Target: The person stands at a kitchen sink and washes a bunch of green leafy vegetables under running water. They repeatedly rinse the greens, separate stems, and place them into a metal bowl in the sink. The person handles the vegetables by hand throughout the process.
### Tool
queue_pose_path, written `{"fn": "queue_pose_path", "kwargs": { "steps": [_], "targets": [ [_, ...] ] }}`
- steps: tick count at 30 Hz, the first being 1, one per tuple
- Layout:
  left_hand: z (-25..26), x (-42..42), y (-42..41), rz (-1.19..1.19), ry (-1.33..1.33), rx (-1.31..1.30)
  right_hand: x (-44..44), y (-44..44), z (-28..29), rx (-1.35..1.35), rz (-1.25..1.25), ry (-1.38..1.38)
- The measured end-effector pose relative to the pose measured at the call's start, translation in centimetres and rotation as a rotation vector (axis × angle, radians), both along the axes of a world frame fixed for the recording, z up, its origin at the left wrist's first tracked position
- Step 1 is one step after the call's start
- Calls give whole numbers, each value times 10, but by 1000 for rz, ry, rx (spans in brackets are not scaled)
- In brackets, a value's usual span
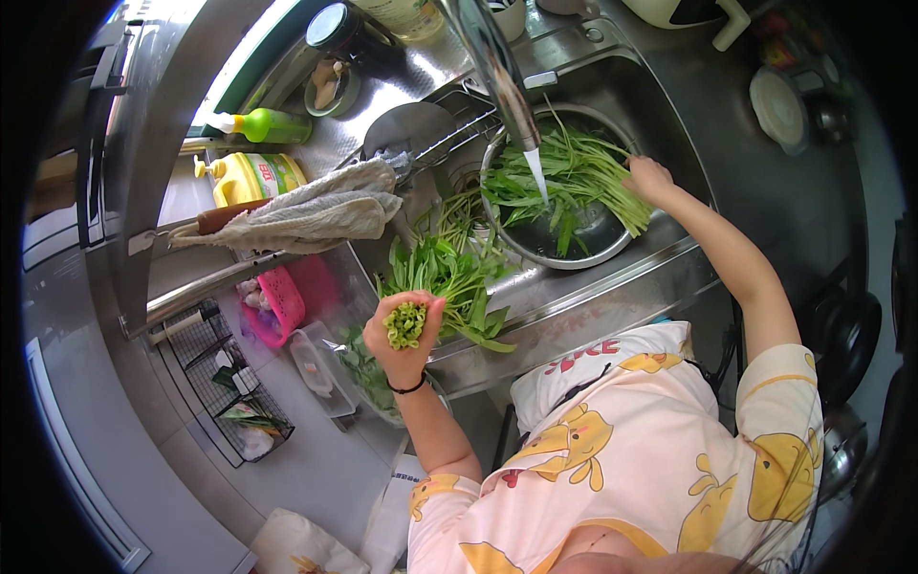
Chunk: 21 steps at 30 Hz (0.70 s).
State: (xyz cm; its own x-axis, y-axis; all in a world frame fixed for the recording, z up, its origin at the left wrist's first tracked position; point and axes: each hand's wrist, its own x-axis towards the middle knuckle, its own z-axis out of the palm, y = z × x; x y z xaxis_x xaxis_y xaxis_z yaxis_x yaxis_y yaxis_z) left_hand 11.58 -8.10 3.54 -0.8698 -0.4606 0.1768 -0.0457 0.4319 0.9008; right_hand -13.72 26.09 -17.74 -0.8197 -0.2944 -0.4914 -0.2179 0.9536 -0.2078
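My left hand [403,326] is closed around a bundle of leafy green stems, its cut ends [406,325] facing up. The leaves of that bundle [445,269] spread over the near left part of the sink. My right hand [649,179] grips the edge of a second heap of leafy greens [574,168] by the stems. That heap lies in a round metal basin [599,262] inside the steel sink [667,136]. Water runs from the faucet [505,79] onto the leaves in the basin. My fingertips on the right are partly hidden by stems.
A cloth [315,215] hangs left of the sink, near a yellow pump bottle [254,178] and a green spray bottle [276,127]. A wire rack [459,143] stands behind the greens. Lower left are a pink basket [283,298], a clear plastic container [323,373] and a black wire basket [215,387].
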Motion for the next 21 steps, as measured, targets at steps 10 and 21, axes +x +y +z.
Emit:
{"fn": "queue_pose_path", "kwargs": {
  "steps": [10,21],
  "targets": [
    [12,-35,13,-60,-93,-111,-23,12,69,5,249,52],
    [20,-38,23,-204,-81,-259,-49,-105,-50,-362,-383,112]
  ]
}}
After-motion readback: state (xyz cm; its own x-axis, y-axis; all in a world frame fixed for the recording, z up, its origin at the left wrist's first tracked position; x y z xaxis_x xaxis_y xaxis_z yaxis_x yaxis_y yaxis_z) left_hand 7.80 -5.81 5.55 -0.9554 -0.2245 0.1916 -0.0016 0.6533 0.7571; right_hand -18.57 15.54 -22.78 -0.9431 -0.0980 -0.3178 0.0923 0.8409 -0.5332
